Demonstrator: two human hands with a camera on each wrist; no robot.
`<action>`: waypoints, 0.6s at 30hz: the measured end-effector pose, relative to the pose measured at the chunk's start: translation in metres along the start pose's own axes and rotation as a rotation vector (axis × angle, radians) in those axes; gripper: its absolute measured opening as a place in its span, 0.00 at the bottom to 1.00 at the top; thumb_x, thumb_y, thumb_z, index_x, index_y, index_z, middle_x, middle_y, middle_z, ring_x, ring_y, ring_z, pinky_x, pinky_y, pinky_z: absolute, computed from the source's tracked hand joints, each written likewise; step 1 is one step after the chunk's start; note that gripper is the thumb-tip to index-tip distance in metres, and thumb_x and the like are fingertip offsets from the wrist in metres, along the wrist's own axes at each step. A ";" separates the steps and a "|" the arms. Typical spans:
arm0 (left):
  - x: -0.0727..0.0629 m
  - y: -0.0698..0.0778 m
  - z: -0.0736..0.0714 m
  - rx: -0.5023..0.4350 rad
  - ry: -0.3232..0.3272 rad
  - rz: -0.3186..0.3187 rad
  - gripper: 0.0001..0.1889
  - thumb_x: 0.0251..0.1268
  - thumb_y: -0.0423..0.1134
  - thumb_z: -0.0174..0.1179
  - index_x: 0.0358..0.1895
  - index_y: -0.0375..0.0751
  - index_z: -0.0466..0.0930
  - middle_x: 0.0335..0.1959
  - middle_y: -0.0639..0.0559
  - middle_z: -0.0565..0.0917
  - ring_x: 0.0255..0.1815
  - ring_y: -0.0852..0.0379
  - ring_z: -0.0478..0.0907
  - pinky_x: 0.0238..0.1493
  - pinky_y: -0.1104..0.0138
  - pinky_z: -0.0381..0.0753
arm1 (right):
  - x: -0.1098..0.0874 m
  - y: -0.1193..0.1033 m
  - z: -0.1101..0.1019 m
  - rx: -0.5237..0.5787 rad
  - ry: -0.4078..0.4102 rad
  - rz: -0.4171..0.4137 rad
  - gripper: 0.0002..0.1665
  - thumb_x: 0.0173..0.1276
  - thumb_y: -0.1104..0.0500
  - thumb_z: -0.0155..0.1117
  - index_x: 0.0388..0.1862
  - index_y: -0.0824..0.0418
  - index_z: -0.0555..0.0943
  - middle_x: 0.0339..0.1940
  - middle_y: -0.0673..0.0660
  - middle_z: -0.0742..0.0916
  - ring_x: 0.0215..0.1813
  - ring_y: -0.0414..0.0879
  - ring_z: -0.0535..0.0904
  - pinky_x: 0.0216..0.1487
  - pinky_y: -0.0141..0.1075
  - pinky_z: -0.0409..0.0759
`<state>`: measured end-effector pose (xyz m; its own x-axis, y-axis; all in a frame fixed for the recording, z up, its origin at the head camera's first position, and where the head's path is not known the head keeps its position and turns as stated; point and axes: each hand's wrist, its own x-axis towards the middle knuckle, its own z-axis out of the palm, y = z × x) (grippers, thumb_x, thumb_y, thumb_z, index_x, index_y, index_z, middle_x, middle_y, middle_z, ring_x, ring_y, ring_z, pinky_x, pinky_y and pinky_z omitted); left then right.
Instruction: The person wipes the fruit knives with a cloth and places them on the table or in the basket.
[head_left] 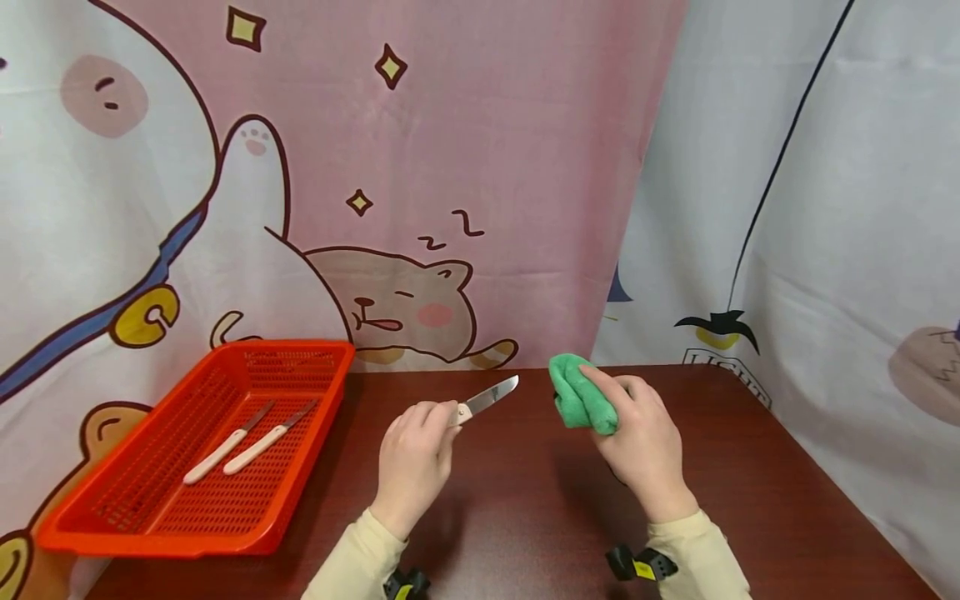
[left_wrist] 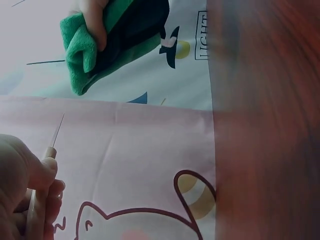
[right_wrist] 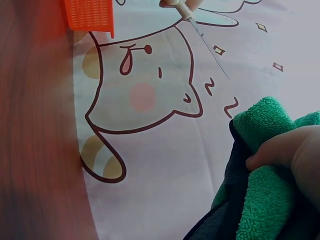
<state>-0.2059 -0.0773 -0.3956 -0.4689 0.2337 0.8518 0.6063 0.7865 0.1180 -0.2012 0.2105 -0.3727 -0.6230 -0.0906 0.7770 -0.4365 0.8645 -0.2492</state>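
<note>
My left hand (head_left: 415, 457) grips a small knife (head_left: 489, 396) by its pale handle, the blade pointing up and to the right over the table. In the left wrist view, the thumb lies along the knife handle (left_wrist: 37, 210) and the thin blade is seen nearly edge-on. To the right, my right hand (head_left: 643, 437) holds a folded green cloth (head_left: 579, 393) between thumb and fingers. A dark side of the green cloth (right_wrist: 272, 200) shows in the right wrist view. A gap separates knife blade and cloth.
An orange-red plastic basket (head_left: 296, 492) stands at the left of the dark brown table (head_left: 510, 533). Two more white-handled knives (head_left: 255, 450) lie in it side by side. Behind the table hangs a printed curtain (head_left: 510, 150) with cartoon animals.
</note>
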 end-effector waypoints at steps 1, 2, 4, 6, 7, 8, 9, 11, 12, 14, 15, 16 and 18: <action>0.001 -0.001 -0.001 0.006 0.001 0.004 0.19 0.47 0.28 0.76 0.44 0.39 0.80 0.35 0.46 0.83 0.33 0.49 0.80 0.31 0.59 0.81 | 0.000 0.001 -0.001 -0.002 -0.003 0.001 0.45 0.41 0.72 0.76 0.62 0.48 0.80 0.43 0.59 0.81 0.44 0.57 0.78 0.32 0.52 0.78; 0.002 -0.003 -0.002 0.010 0.001 0.008 0.20 0.46 0.28 0.76 0.44 0.39 0.80 0.35 0.45 0.83 0.33 0.49 0.80 0.31 0.59 0.81 | -0.001 0.001 -0.001 -0.002 -0.008 0.001 0.45 0.41 0.72 0.76 0.62 0.48 0.80 0.43 0.59 0.81 0.44 0.57 0.78 0.32 0.52 0.78; 0.004 -0.006 -0.004 0.017 -0.005 0.014 0.19 0.46 0.27 0.75 0.43 0.38 0.79 0.34 0.46 0.82 0.32 0.48 0.79 0.30 0.59 0.80 | -0.002 0.003 -0.003 -0.004 -0.017 0.007 0.45 0.41 0.72 0.76 0.62 0.48 0.80 0.43 0.59 0.81 0.44 0.56 0.78 0.31 0.51 0.77; 0.006 -0.009 -0.008 0.022 -0.022 0.013 0.19 0.47 0.27 0.74 0.42 0.38 0.78 0.33 0.46 0.82 0.32 0.48 0.79 0.30 0.58 0.80 | -0.002 0.004 -0.004 -0.008 -0.026 0.011 0.45 0.41 0.72 0.75 0.63 0.47 0.79 0.42 0.59 0.81 0.43 0.56 0.78 0.30 0.51 0.77; 0.008 -0.011 -0.009 0.022 -0.031 0.010 0.18 0.47 0.27 0.74 0.42 0.38 0.78 0.33 0.46 0.82 0.31 0.48 0.79 0.30 0.59 0.80 | -0.003 0.005 -0.005 -0.009 -0.031 0.013 0.46 0.42 0.72 0.75 0.63 0.47 0.79 0.42 0.59 0.81 0.43 0.56 0.78 0.30 0.51 0.77; 0.009 -0.012 -0.012 0.021 -0.040 0.007 0.18 0.48 0.26 0.74 0.42 0.38 0.77 0.33 0.46 0.81 0.30 0.48 0.78 0.29 0.59 0.80 | -0.003 0.005 -0.006 -0.011 -0.035 0.015 0.46 0.42 0.72 0.74 0.63 0.47 0.79 0.42 0.58 0.81 0.43 0.55 0.78 0.29 0.50 0.77; 0.011 -0.014 -0.014 0.021 -0.049 0.002 0.18 0.48 0.26 0.74 0.42 0.38 0.77 0.32 0.46 0.81 0.29 0.49 0.78 0.28 0.59 0.79 | -0.003 0.006 -0.007 -0.012 -0.039 0.018 0.46 0.42 0.73 0.74 0.63 0.47 0.79 0.42 0.58 0.81 0.43 0.55 0.78 0.29 0.50 0.77; 0.014 -0.017 -0.019 0.024 -0.067 -0.009 0.18 0.49 0.27 0.74 0.41 0.38 0.76 0.31 0.47 0.80 0.28 0.49 0.77 0.26 0.60 0.79 | -0.004 0.007 -0.008 -0.013 -0.047 0.020 0.46 0.42 0.73 0.75 0.63 0.47 0.79 0.42 0.58 0.81 0.43 0.55 0.78 0.29 0.50 0.77; 0.016 -0.018 -0.021 0.025 -0.073 -0.016 0.18 0.50 0.27 0.74 0.41 0.38 0.76 0.30 0.47 0.80 0.27 0.49 0.76 0.25 0.60 0.78 | -0.004 0.007 -0.009 -0.014 -0.051 0.020 0.46 0.42 0.72 0.75 0.63 0.47 0.79 0.42 0.59 0.81 0.43 0.55 0.78 0.29 0.50 0.77; 0.019 -0.021 -0.027 0.030 -0.088 -0.033 0.17 0.50 0.27 0.74 0.40 0.39 0.75 0.29 0.47 0.79 0.26 0.49 0.76 0.24 0.59 0.78 | -0.005 0.009 -0.009 -0.013 -0.058 0.019 0.46 0.42 0.72 0.76 0.63 0.47 0.79 0.42 0.59 0.81 0.43 0.55 0.78 0.29 0.50 0.77; 0.021 -0.023 -0.030 0.033 -0.096 -0.041 0.17 0.50 0.27 0.74 0.40 0.39 0.75 0.29 0.47 0.79 0.26 0.48 0.76 0.24 0.58 0.78 | -0.006 0.010 -0.010 -0.013 -0.061 0.017 0.46 0.42 0.72 0.76 0.63 0.47 0.79 0.42 0.59 0.81 0.43 0.55 0.78 0.29 0.50 0.77; 0.022 -0.024 -0.033 0.035 -0.103 -0.049 0.17 0.51 0.28 0.73 0.40 0.38 0.75 0.30 0.47 0.80 0.27 0.48 0.76 0.25 0.58 0.78 | -0.006 0.011 -0.010 -0.014 -0.063 0.016 0.47 0.41 0.72 0.76 0.63 0.46 0.79 0.43 0.59 0.81 0.43 0.55 0.78 0.29 0.50 0.77; 0.026 -0.027 -0.039 0.039 -0.118 -0.067 0.17 0.51 0.28 0.73 0.40 0.38 0.75 0.30 0.46 0.80 0.28 0.47 0.77 0.25 0.57 0.79 | -0.007 0.012 -0.010 -0.015 -0.067 0.014 0.47 0.41 0.72 0.76 0.64 0.46 0.79 0.43 0.59 0.81 0.43 0.55 0.78 0.30 0.50 0.77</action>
<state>-0.2095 -0.1149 -0.3564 -0.5812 0.2433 0.7765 0.5468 0.8235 0.1513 -0.1959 0.2264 -0.3750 -0.6712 -0.1112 0.7329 -0.4182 0.8731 -0.2506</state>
